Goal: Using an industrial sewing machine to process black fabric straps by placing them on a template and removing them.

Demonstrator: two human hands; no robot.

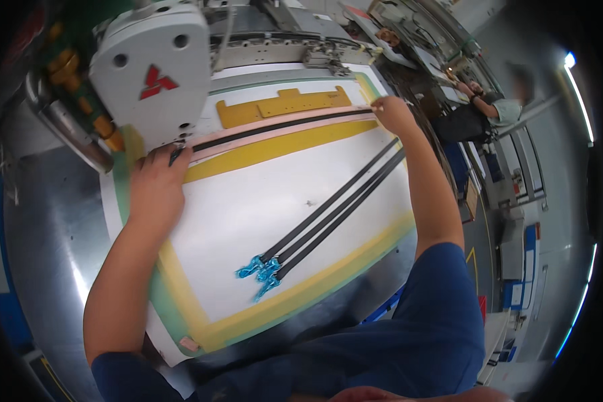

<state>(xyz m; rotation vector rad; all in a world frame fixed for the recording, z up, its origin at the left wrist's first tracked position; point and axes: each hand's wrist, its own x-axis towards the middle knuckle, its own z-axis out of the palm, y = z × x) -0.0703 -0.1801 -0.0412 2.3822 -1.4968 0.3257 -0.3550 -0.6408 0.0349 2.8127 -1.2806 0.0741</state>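
Counter (53,228) of grey metal shows at far left. Next, the left hand (157,184) rests low with bent fingers at the left end of a black strip (281,126); whether it grips, I cannot tell. That strip lies along a pink band (275,120) between two yellow templates (281,148) on a white board (241,221). Below, three black strips (328,202) with blue-wrapped ends slant up rightward. The right hand (394,115), narrowed, touches the first strip's right end; pinching or pressing, I cannot tell.

Strips (338,208) look matt, their wraps (266,269) glossy plastic, the table (50,214) shiny metal.
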